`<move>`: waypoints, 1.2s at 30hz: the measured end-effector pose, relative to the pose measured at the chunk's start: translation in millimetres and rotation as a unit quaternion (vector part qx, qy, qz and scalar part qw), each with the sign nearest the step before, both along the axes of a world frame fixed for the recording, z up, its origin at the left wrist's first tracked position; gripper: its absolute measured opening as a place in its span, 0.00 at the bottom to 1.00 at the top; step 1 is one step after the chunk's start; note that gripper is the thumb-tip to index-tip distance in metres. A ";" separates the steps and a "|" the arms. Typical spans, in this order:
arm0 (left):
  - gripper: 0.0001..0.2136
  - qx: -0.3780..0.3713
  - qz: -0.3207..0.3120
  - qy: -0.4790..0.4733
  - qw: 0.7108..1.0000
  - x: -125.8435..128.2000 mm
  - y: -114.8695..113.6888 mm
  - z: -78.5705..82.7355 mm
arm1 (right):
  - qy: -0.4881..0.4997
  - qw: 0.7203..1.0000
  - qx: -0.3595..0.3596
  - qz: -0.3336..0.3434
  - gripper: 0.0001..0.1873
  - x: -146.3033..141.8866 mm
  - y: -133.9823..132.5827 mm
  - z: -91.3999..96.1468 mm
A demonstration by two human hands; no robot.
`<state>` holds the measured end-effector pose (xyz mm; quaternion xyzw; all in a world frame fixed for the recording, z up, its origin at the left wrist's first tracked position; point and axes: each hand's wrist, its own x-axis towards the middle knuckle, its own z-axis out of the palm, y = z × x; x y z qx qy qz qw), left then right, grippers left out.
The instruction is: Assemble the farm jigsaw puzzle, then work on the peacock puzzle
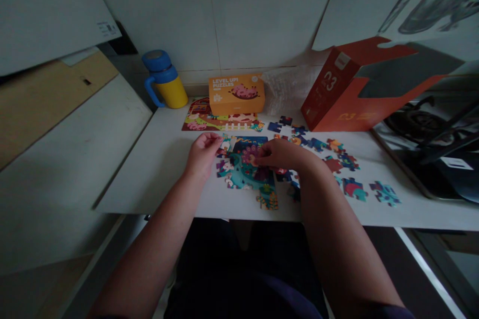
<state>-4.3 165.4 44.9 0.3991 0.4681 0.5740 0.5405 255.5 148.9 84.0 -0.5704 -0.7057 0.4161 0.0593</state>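
A partly joined jigsaw puzzle point(243, 174) in teal, purple and dark blue lies on the white counter in front of me. At its upper left edge, my left hand point(205, 152) is closed in a pinch on a puzzle piece point(226, 144) with white and teal on it. My right hand point(277, 153) rests over the puzzle's right side, fingers curled together and tips against the picture. Whatever those fingertips may hold is hidden. Loose puzzle pieces point(353, 189) lie scattered to the right, some partly behind my right hand and forearm.
Behind the puzzle, an orange puzzle box point(236, 93) stands on a farm-scene puzzle point(198, 123). A yellow and blue flask point(166, 79) is at the back left. Bubble wrap point(286, 90) and a large open orange box point(348, 89) stand right, beside a stove point(422, 144).
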 end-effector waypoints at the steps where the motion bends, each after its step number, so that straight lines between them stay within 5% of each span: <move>1: 0.20 0.001 -0.001 0.002 1.000 0.0 -0.2 0.1 | -0.004 1.000 0.004 0.001 0.18 0.1 0.0 -0.1; 13: 0.21 -0.005 0.002 -0.004 1.000 1.1 -1.2 3.5 | -0.016 0.993 0.113 0.005 0.11 -5.9 -0.6 5.3; 18: 0.21 -0.009 0.005 -0.005 1.000 1.4 -1.6 4.8 | 0.050 0.994 0.092 0.033 0.10 -13.5 -3.2 4.4; 36: 0.19 0.002 0.004 0.028 1.000 1.5 -0.5 2.0 | 0.019 0.990 0.119 0.080 0.09 -22.8 -4.1 -1.9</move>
